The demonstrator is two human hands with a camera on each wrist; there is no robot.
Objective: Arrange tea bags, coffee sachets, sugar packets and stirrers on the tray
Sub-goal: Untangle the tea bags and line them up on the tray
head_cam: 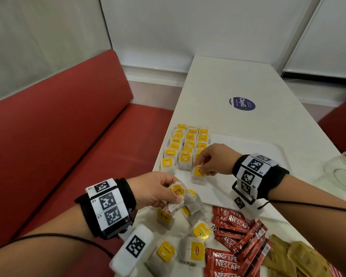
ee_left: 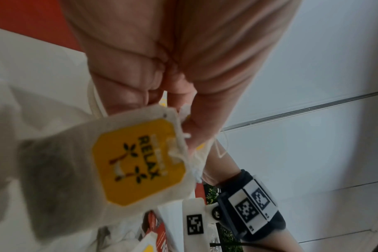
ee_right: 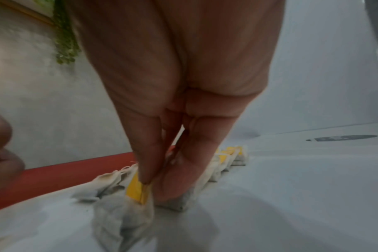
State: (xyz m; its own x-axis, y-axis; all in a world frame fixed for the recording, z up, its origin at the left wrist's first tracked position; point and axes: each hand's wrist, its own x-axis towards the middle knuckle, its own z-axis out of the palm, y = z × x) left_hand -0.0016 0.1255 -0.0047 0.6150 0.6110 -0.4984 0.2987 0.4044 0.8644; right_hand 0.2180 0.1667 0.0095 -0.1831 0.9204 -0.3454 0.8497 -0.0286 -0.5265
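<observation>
Right hand [head_cam: 214, 159] pinches a tea bag [head_cam: 198, 173] down on the tray [head_cam: 276, 148], just beside the rows. Left hand [head_cam: 156, 189] clutches a bunch of tea bags [head_cam: 180, 198] nearby; dangling strings could snag and drag neighbours crooked.

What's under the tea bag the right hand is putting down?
The white tray. The right hand pinches the tea bag by its yellow tag, with the bag's bottom on the bare tray. Whether anything lies beneath the bag is hidden.
</observation>
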